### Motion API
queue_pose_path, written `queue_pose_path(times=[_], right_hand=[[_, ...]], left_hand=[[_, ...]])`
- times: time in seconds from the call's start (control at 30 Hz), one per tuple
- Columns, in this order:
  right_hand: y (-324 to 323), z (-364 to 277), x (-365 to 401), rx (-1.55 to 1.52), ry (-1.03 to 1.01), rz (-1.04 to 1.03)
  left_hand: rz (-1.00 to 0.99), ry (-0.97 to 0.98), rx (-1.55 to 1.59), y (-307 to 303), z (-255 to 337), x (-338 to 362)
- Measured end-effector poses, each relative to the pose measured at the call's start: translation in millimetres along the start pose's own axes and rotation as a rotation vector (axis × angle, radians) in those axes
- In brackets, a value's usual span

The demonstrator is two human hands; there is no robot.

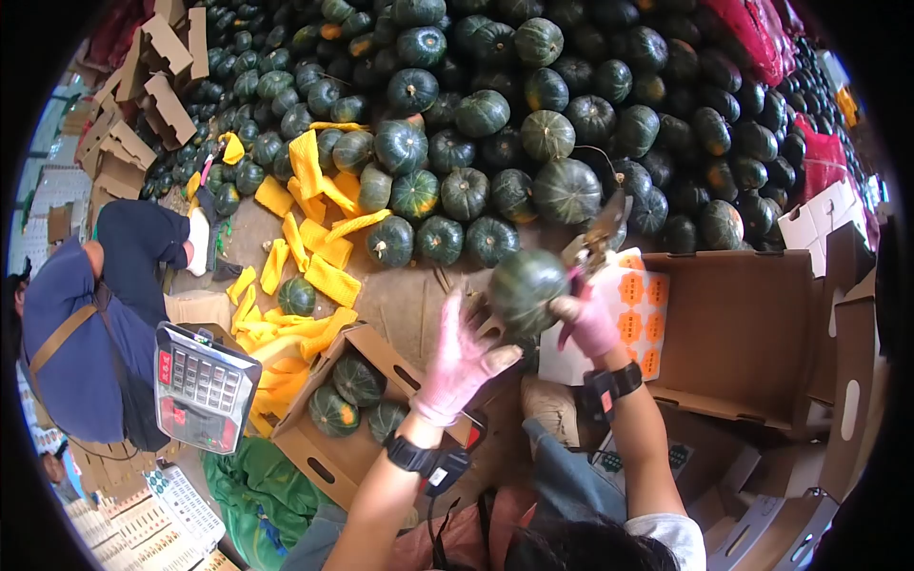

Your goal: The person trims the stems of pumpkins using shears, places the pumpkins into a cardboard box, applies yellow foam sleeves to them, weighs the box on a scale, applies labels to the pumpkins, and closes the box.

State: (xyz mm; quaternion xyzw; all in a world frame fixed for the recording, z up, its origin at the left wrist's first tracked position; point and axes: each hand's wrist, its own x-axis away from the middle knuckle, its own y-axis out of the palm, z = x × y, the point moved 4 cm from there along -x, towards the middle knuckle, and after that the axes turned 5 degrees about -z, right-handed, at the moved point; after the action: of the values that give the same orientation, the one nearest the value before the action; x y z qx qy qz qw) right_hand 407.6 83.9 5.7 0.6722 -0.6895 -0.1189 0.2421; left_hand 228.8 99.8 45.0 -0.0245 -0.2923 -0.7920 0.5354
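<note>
A round dark green squash (527,293) is held up in front of me. My right hand (587,322), in a pink glove, grips its right side, with the thumb pressed on the lower edge. A brownish, blurred pointed object (606,228) sticks up just beyond that hand; I cannot tell whether the hand holds it too. To the left of the squash, my left hand (455,366), also pink-gloved, has its fingers spread and holds nothing. Under the right hand lies a sheet of orange stickers (644,309).
An open cardboard box (324,466) at left holds several squashes. Another open carton (733,333) stands at right. Squashes (466,195) are heaped ahead, beside yellow foam sleeves (328,276). A keypad scale display (205,385) and a seated person (71,333) are at far left.
</note>
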Motion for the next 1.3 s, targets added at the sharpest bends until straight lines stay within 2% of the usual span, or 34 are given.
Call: queue_pose_path(times=[0.03, 0.07, 0.1, 0.17, 0.2, 0.23, 0.27, 0.3, 0.33, 0.4, 0.43, 0.5, 0.57, 0.63, 0.7, 0.83, 0.87, 0.9, 0.93, 0.97, 1.0, 1.03, 1.07, 1.1, 1.13, 1.17, 1.23, 1.27, 1.3], right_hand=[[12.3, 1.2, 0.2, 0.140, -0.066, -0.098], [7.8, 5.9, 3.2, 0.125, -0.017, -0.098], [2.7, 9.4, 5.7, 0.110, 0.033, -0.097], [3.7, -7.2, 4.2, 0.354, 0.033, -0.074], [-11.1, -5.0, 4.8, 0.415, 0.281, 0.160], [-59.7, 15.1, -9.3, 0.162, 0.127, 0.578], [-79.1, 29.9, -13.6, 0.285, 0.016, 0.522], [-84.9, 10.5, -18.1, 0.072, 0.097, 0.707], [-105.9, 6.4, -21.2, 0.061, 0.048, 0.911], [-143.8, -0.9, -30.4, 0.062, -0.020, 1.038], [-154.4, -6.0, -36.5, 0.063, -0.014, 1.086], [-164.5, -6.2, -45.8, 0.077, 0.117, 1.071], [-172.0, -2.0, -55.1, 0.086, 0.289, 1.024], [-177.3, -3.2, -63.5, 0.129, 0.365, 0.983], [-185.0, -1.0, -66.7, 0.109, 0.468, 0.818], [-195.0, 4.9, -66.5, 0.159, 0.485, 0.692], [-208.9, 16.4, -67.6, 0.098, 0.451, 0.638], [-219.9, 23.0, -66.7, 0.089, 0.481, 0.675], [-211.0, 18.7, -62.0, 0.106, 0.446, 0.699], [-197.8, 11.8, -49.9, 0.078, 0.425, 0.626], [-239.2, 29.2, -47.5, 0.729, 0.158, 0.232], [-229.6, 23.3, -36.9, 0.861, 0.115, 0.122], [-223.1, 24.6, -31.5, 0.141, 0.340, 0.419], [-243.2, 32.0, -35.5, 0.712, 0.134, 0.287], [-238.3, 31.4, -33.8, 0.384, 0.187, 0.343], [-231.4, 26.5, -39.1, 0.059, 0.259, 0.397], [-213.9, 25.9, -63.8, 0.796, 0.186, 0.205], [-210.3, 37.5, -68.0, 0.599, 0.456, 0.514], [-183.1, 43.2, -68.3, 0.604, 0.467, 0.488]], left_hand=[[0.004, 0.033, 0.000, 3.2, -7.5, -10.7], [0.040, 0.033, -0.020, 7.0, -13.2, -14.9], [0.048, -0.014, 0.142, -0.2, -14.3, -18.5], [0.013, -0.136, 0.307, -15.3, -9.6, -16.1], [0.045, -0.146, 0.307, -25.5, -16.4, -14.4], [0.154, -0.212, 0.380, -37.1, -28.1, -18.4], [0.217, -0.270, 0.412, -47.2, -39.4, -21.1], [0.280, -0.328, 0.444, -55.4, -50.1, -23.4], [0.277, -0.326, 0.442, -60.5, -57.9, -28.1], [0.523, -0.535, 0.613, -71.5, -78.8, -29.1], [0.519, -0.533, 0.612, -71.8, -82.0, -31.3], [0.576, -0.528, 0.367, -75.4, -86.4, -26.0], [0.600, -0.513, 0.344, -74.6, -89.8, -25.7], [0.603, -0.492, 0.324, -78.5, -93.3, -24.7], [0.641, -0.475, 0.334, -82.2, -94.6, -22.1], [0.603, -0.412, 0.429, -79.7, -86.5, -13.4], [0.468, -0.401, 0.533, -75.1, -83.7, -12.2], [0.329, -0.385, 0.633, -70.1, -78.7, -10.1], [0.289, -0.364, 0.698, -63.4, -71.6, -3.6], [0.219, -0.389, 0.831, -58.2, -65.4, 4.4], [0.102, -0.343, 0.777, -50.6, -51.3, 13.4], [0.020, -0.288, 0.710, -46.9, -36.2, 28.4], [-0.115, -0.271, 0.670, -44.5, -29.3, 38.2], [-0.246, -0.257, 0.619, -45.9, -19.6, 52.5], [-0.242, -0.352, 0.506, -50.7, -6.3, 74.2], [-0.313, -0.310, 0.449, -54.7, -7.3, 88.9], [-0.495, -0.300, 0.287, -65.2, 3.8, 121.0], [-0.502, -0.319, 0.177, -75.3, 13.5, 140.8], [-0.522, -0.273, 0.078, -97.3, 11.9, 160.3]])
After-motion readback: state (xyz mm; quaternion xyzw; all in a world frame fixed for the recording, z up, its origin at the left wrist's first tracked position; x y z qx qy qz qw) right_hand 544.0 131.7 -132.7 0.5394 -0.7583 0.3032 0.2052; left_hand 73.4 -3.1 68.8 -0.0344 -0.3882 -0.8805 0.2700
